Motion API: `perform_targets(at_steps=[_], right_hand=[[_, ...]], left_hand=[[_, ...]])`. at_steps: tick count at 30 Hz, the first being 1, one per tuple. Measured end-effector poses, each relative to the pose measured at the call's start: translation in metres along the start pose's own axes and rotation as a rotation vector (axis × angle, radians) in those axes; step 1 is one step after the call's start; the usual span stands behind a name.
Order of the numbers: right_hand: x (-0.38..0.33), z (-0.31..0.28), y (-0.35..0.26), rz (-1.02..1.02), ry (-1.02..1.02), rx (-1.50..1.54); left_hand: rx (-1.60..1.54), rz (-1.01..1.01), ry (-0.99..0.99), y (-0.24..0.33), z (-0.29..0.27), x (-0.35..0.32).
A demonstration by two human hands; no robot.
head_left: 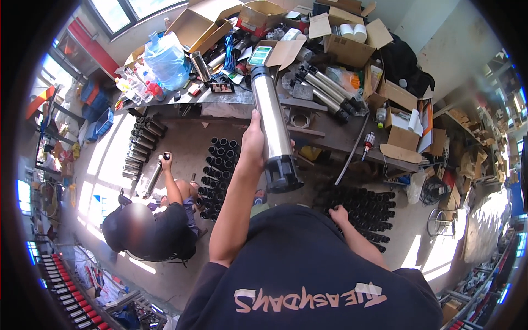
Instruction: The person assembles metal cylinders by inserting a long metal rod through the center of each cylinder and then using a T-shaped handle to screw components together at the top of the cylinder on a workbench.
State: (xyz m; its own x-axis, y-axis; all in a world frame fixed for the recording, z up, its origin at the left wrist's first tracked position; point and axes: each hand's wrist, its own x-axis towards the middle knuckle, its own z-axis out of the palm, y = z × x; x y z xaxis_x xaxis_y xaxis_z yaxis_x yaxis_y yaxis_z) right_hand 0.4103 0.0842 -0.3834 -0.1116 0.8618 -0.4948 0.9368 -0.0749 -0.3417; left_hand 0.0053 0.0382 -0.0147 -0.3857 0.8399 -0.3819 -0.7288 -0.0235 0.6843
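My left hand is wrapped round a shiny steel cylinder, held up before me. It tilts slightly, with a black cap at its upper end and a black slotted end piece at its lower end. Down to the right, my right hand is at the left edge of a dense group of black cup-like parts. Its fingers are curled, and whatever they grip blends into the dark parts. Another group of black round parts stands in rows left of my left forearm.
A cluttered workbench stretches ahead, bearing cardboard boxes, more steel cylinders, a phone and a water jug. At left, a co-worker sits low holding a metal cylinder, near a row of cylinders.
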Motion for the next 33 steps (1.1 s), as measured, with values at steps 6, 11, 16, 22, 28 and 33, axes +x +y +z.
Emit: perform_targets(at_steps=[6,11,16,22,28,33], right_hand=[[0.01,-0.007,-0.023,-0.051,-0.012,0.06],[0.005,-0.01,-0.027,-0.072,-0.01,0.018],[-0.005,-0.002,-0.012,0.002,-0.061,0.017],[0.0,-0.011,-0.001,0.124,-0.044,0.043],[0.043,-0.033,-0.01,0.166,0.116,0.302],[0.068,-0.053,-0.052,0.083,0.149,0.43]], left_hand=[[-0.154,0.006,-0.112,0.001,0.006,0.002],[-0.412,-0.014,-0.281,0.004,0.006,0.007],[-0.248,-0.045,-0.153,0.011,0.015,0.006],[-0.048,-0.005,-0.018,0.015,0.016,0.009],[-0.098,-0.055,-0.09,0.01,0.022,0.008],[-0.306,-0.01,-0.308,-0.007,0.016,0.018]])
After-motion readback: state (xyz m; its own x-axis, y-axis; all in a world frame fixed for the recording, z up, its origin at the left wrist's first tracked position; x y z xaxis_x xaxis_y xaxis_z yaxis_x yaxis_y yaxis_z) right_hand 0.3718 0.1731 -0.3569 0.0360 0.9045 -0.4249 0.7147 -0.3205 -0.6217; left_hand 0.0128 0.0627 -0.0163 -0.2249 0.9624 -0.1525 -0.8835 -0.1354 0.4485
